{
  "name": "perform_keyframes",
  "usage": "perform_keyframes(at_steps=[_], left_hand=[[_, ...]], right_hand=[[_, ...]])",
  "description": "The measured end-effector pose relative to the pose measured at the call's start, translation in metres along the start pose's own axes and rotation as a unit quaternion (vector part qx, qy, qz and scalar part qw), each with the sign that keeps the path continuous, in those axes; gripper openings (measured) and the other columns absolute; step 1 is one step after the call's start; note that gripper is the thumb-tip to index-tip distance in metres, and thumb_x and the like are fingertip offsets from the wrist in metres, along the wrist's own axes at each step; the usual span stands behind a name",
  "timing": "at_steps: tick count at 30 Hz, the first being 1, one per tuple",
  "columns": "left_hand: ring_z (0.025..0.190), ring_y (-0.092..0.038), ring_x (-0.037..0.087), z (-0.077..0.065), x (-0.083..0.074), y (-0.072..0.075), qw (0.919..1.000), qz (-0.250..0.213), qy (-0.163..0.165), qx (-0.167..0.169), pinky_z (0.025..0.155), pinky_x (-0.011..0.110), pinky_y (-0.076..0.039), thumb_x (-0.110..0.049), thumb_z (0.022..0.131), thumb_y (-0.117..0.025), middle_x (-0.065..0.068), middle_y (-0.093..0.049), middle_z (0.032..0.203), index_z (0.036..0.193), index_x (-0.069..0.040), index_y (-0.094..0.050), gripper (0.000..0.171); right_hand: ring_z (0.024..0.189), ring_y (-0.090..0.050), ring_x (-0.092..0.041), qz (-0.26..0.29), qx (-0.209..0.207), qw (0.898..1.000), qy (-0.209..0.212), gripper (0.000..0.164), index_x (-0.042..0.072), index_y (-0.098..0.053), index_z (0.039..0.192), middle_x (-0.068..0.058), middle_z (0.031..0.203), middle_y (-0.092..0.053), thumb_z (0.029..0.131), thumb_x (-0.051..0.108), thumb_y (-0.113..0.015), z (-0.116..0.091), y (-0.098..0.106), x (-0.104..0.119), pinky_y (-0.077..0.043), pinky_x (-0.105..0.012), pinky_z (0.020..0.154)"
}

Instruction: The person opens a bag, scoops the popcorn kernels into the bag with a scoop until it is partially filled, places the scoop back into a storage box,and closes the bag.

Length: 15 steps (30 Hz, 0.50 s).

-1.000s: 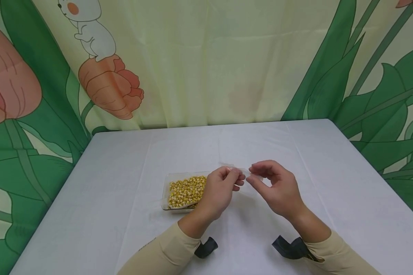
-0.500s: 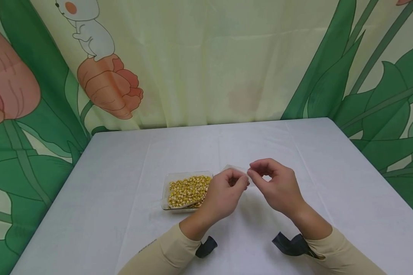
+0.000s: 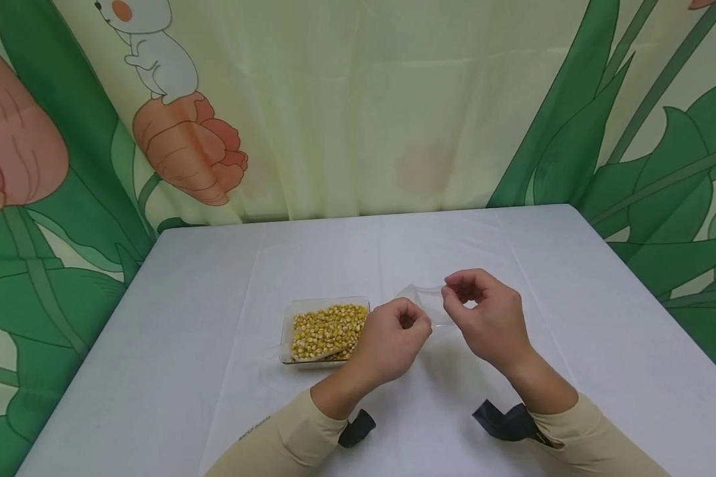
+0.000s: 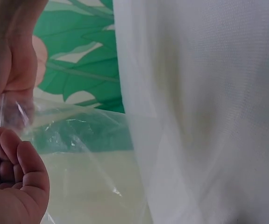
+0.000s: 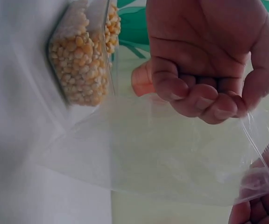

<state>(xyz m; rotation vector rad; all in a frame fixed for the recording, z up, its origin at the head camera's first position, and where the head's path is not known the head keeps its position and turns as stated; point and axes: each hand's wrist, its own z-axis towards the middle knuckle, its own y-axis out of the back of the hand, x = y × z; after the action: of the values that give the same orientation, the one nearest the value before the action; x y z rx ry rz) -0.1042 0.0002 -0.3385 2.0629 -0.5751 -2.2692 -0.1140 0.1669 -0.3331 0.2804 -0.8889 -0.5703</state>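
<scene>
A clear plastic bag point(image 3: 432, 306) is stretched between my two hands, its thin film spread out below them in the right wrist view. My left hand point(image 3: 396, 336) pinches one side of the bag's top edge, fingers curled. My right hand point(image 3: 490, 317) pinches the opposite side between thumb and fingertips. Seen from the left wrist, the bag point(image 4: 85, 158) hangs past the curled fingers point(image 4: 31, 163), with nothing visible inside it. A clear rectangular container point(image 3: 286, 334) of yellow corn kernels point(image 3: 328, 331) sits left of my left hand, which overlaps its right side.
A white cloth covers the table point(image 3: 227, 278). Behind it hangs a curtain point(image 3: 358, 119) printed with flowers and a white animal. Dark straps point(image 3: 358, 428) hang below both wrists beside the beige sleeves point(image 3: 286, 434).
My hands have drawn apart, the right one moving slightly right and up. The bag is now spread between them, showing more of its film. The corn container has stayed put.
</scene>
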Motion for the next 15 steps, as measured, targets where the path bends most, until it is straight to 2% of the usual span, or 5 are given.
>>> perform_keyframes(at_steps=[9, 15], left_hand=[[0.06, -0.047, 0.01, -0.003, -0.001, 0.007, 0.9998, 0.017, 0.008, 0.002, 0.051, 0.025, -0.038, -0.009, 0.084, -0.057, -0.004, -0.052, 0.064, 0.073, -0.009, -0.059, 0.011], [0.055, -0.044, 0.011, -0.004, -0.001, 0.013, 0.9993, 0.027, 0.023, 0.016, 0.048, 0.026, -0.036, -0.01, 0.083, -0.055, -0.003, -0.05, 0.062, 0.072, -0.008, -0.059, 0.011]], right_hand=[[0.074, -0.058, -0.006, -0.009, -0.005, 0.999, -0.041, 0.009, -0.003, -0.069, 0.094, -0.009, 0.084, -0.07, 0.086, -0.006, -0.069, 0.005, 0.01, 0.001, -0.047, -0.012, 0.069], [0.074, -0.058, -0.003, -0.017, -0.01, 0.999, -0.045, 0.009, -0.002, -0.07, 0.094, -0.008, 0.085, -0.07, 0.086, -0.005, -0.069, 0.006, 0.015, -0.002, -0.046, -0.011, 0.07]])
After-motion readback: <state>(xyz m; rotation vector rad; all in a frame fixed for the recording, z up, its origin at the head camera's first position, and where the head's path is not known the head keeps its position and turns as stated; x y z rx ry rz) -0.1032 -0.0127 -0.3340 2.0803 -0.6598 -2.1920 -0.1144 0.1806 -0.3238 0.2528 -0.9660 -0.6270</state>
